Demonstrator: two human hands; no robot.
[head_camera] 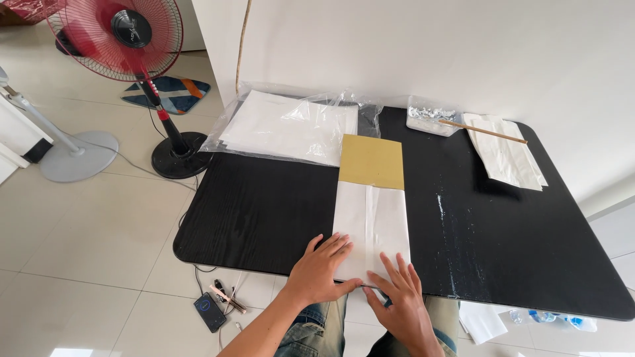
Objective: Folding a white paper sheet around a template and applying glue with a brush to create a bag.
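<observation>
A white folded paper sheet [370,225] lies lengthwise on the black table [264,211], its far end covering part of a tan cardboard rectangle [372,160]. My left hand [321,268] presses flat on the sheet's near left corner, fingers spread. At the near edge, my right hand [400,297] rests on the sheet's near right corner, with the thumb pointing toward the left hand. Both hands touch the paper at the table's front edge.
A clear plastic bag of white sheets [284,125] lies at the back left. A small tub with foil and a wooden stick [433,120] and a stack of white paper bags [506,155] sit back right. A red standing fan [132,39] and a phone [210,311] are on the floor.
</observation>
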